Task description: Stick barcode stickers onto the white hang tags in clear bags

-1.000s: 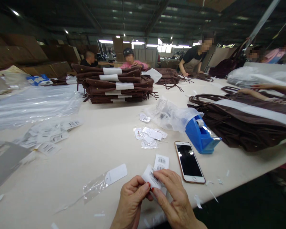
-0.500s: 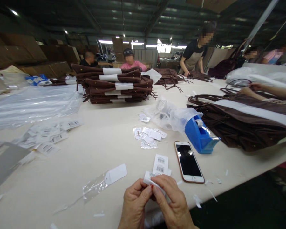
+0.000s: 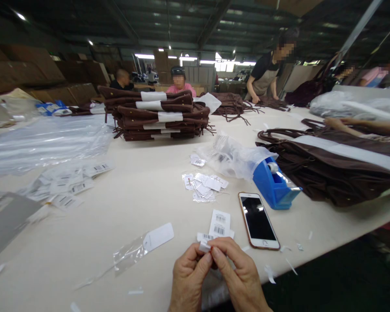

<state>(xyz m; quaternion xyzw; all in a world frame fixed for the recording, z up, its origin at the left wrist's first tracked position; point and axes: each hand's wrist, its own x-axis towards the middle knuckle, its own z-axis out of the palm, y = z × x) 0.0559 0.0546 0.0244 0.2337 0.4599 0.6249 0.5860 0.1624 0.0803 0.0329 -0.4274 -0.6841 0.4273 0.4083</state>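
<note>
Close to the table's front edge, my left hand [image 3: 190, 274] and my right hand [image 3: 237, 273] pinch a small white barcode label [image 3: 205, 246] between thumbs and fingers. Something small and reddish shows at the fingertips, too small to name. Just beyond lies a white sheet of barcode stickers [image 3: 219, 223], partly overlapped by the label and my fingers. To the left rests a white hang tag [image 3: 158, 237], half out of a clear plastic sleeve [image 3: 129, 255] with a thin string. A white phone [image 3: 259, 221] in a brown case lies to the right.
Behind the phone stands a blue tape dispenser [image 3: 274, 184] beside crumpled clear plastic [image 3: 230, 154]. Bagged tags [image 3: 204, 187] lie mid-table, barcode labels [image 3: 66, 182] at left. Brown bags are piled at the back [image 3: 159, 117] and right [image 3: 331, 164]. Co-workers stand or sit around the table.
The label between my fingers has turned and folded, so its barcode shows more. Both hands have shifted slightly to the right. The co-worker's hand at right has moved along the bag handles.
</note>
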